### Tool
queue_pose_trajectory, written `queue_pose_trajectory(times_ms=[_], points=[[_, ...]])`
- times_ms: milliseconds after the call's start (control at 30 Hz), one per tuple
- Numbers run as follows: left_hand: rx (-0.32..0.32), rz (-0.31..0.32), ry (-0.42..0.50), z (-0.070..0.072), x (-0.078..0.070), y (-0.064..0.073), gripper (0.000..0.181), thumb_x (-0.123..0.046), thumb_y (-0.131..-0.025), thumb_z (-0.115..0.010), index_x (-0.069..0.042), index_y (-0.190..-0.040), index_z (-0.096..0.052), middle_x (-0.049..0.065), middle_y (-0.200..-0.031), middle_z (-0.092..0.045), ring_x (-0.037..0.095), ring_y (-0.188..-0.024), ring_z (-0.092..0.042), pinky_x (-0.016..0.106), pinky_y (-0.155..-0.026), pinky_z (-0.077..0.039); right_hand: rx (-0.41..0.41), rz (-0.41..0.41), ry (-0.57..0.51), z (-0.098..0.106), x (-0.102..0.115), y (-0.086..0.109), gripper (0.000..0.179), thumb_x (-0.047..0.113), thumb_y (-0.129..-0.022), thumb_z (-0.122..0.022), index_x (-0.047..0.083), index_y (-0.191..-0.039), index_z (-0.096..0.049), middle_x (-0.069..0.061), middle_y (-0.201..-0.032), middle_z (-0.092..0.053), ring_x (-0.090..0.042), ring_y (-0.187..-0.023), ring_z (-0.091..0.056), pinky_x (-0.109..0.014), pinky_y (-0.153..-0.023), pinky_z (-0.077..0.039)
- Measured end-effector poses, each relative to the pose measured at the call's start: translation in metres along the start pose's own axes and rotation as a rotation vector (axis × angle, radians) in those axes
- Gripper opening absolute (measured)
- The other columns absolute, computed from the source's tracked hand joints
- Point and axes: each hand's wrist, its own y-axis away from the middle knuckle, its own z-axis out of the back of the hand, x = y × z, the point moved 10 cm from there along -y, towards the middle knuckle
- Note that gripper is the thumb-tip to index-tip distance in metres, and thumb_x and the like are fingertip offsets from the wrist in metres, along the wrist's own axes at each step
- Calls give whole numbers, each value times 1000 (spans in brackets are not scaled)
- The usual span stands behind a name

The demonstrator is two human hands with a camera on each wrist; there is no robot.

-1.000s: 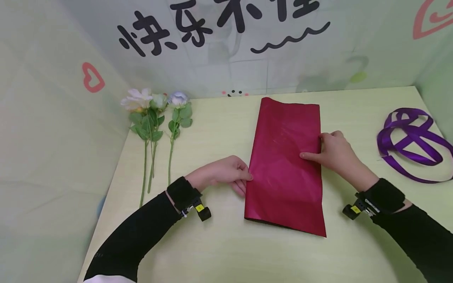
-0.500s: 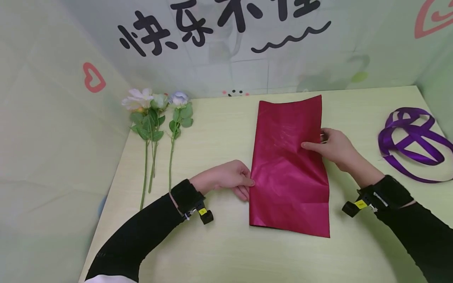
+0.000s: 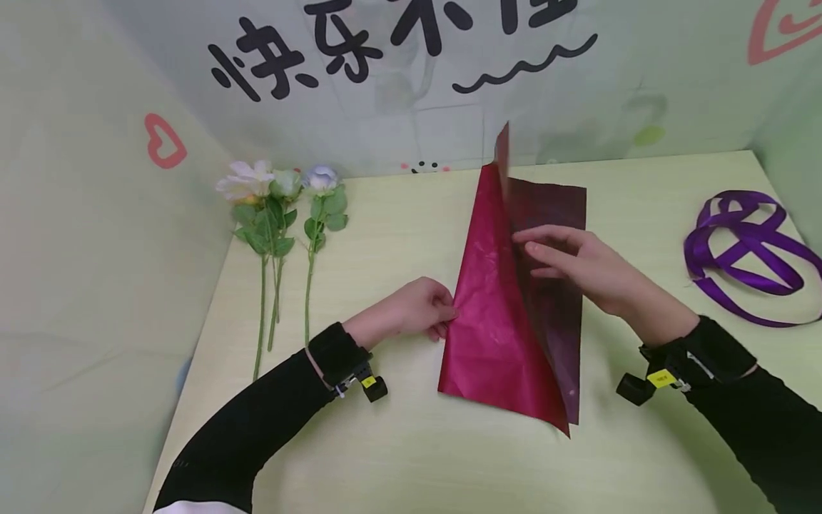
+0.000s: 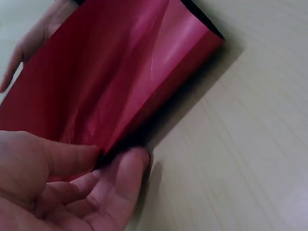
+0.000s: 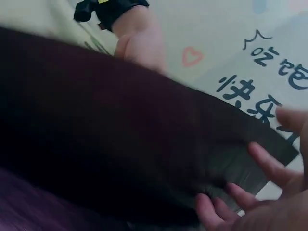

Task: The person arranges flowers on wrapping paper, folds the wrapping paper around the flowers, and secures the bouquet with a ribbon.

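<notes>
A crimson sheet of wrapping paper (image 3: 484,321), folded in two along its left side, lies mid-table in the head view. My left hand (image 3: 414,308) pinches that fold between thumb and fingers; the left wrist view shows the thumb (image 4: 72,158) on top of the paper. The upper layer stands raised toward the left, baring a dark inner face (image 3: 555,314). Inside this opening is my right hand (image 3: 584,268), its fingers extended and spread. In the right wrist view, its fingertips (image 5: 204,204) lie against the dark side of the raised layer.
Several artificial flowers (image 3: 266,214) with long green stems lie at the table's left. A loosely coiled purple ribbon (image 3: 745,250) rests on the right. Behind the table hangs a pale backdrop (image 3: 359,128) printed with black lettering.
The upper layer of paper has lifted from its right edge and swung leftward, exposing the dark inside. My right hand has let go of that edge and moved left between the layers.
</notes>
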Motion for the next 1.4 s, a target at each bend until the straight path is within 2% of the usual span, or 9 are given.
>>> queue_pose_trajectory(times_ms=[133, 233, 333, 433, 567, 867, 1000, 1200, 1400], points=[[-61, -3, -104, 10, -10, 0, 40, -34, -117, -55, 1, -108, -73, 11, -87, -66, 20, -77, -66, 30, -73, -56, 123, 134, 42, -21, 9, 2, 51, 18, -113, -62, 6, -161, -51, -8, -168, -45, -31, -156, -40, -25, -109, -52], [-138, 5, -72, 21, -17, 2, 67, -59, -115, -42, -1, -123, -73, 12, -103, -68, 24, -91, -67, 35, -82, -54, 160, 211, 130, -35, 7, 2, 54, 12, -110, -66, 7, -162, -50, -10, -170, -45, -33, -160, -36, -27, -116, -47], [-178, -17, 10, 28, -26, 5, 76, -67, -112, -38, -3, -140, -69, 11, -125, -71, 27, -110, -68, 40, -94, -57, 200, 283, 200, -49, 4, 1, 57, 6, -108, -68, 2, -161, -49, -16, -171, -43, -36, -160, -36, -41, -120, -44], [-160, -45, 74, 25, -33, 2, 70, -60, -114, -42, -2, -143, -68, 11, -133, -72, 27, -115, -70, 40, -97, -58, 222, 331, 260, -60, -1, 1, 55, 4, -106, -69, 0, -158, -51, -19, -169, -45, -38, -159, -39, -50, -120, -43], [-160, -40, 124, 16, -33, -5, 56, -46, -117, -47, 3, -135, -69, 14, -119, -75, 26, -102, -74, 38, -90, -61, 195, 350, 311, -65, -7, -1, 52, 4, -105, -71, -2, -154, -54, -20, -165, -49, -38, -155, -44, -49, -118, -46], [-111, -44, 155, -10, -31, -18, 19, -16, -110, -68, 3, -112, -71, 11, -92, -80, 18, -74, -75, 26, -63, -59, 169, 335, 354, -54, -14, -4, 62, -21, -102, -46, -8, -162, -40, -24, -169, -41, -44, -156, -42, -42, -116, -46], [-133, -54, 216, -10, -29, -19, 14, -10, -108, -69, 3, -112, -65, 13, -90, -79, 19, -70, -75, 25, -62, -59, 127, 395, 383, -46, -7, -3, 62, -22, -100, -50, -6, -160, -45, -23, -167, -45, -43, -152, -47, -44, -110, -52], [-250, -50, 252, 24, -18, -4, 11, -6, -108, -67, 5, -111, -64, 9, -80, -71, 17, -61, -67, 30, -62, -61, -48, 453, 596, -19, 1, 5, 53, -2, -99, -75, -1, -150, -60, -25, -157, -54, -44, -141, -56, -59, -104, -56], [-384, -5, 256, 80, 14, 23, 10, -4, -108, -66, 6, -106, -65, 5, -74, -65, 16, -61, -65, 34, -63, -62, -27, 468, 858, -7, -11, 11, 63, 16, -93, -88, -2, -148, -63, -33, -159, -50, -54, -149, -43, -71, -117, -38]])
